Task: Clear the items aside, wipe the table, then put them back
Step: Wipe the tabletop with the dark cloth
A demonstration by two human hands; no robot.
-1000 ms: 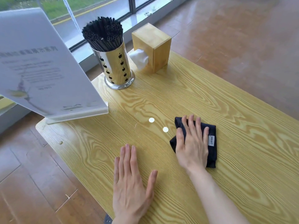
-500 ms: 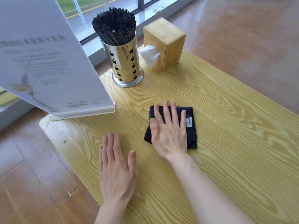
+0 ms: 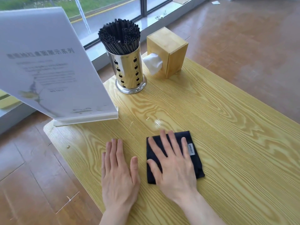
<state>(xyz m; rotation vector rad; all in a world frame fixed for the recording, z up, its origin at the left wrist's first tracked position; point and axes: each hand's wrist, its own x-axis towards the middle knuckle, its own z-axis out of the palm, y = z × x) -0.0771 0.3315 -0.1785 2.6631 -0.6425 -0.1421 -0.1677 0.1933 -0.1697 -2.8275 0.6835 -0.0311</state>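
A folded dark cloth (image 3: 198, 166) with a small grey label lies on the yellow wood-grain table (image 3: 227, 127) near its front left end. My right hand (image 3: 173, 168) presses flat on the cloth, fingers spread. My left hand (image 3: 119, 174) rests palm-down on the bare table just left of the cloth, holding nothing. A shiny damp streak shows on the wood just beyond the cloth.
A large white acrylic sign (image 3: 48, 70) stands at the table's left corner. Behind it are a steel holder full of black straws (image 3: 129, 70) and a wooden tissue box (image 3: 172, 51) with a tissue sticking out. The table's left edge drops to a wooden floor.
My right hand slid the cloth left and away over two white spots, then back toward me. The spots are gone and a damp sheen remains. My left hand stayed flat.
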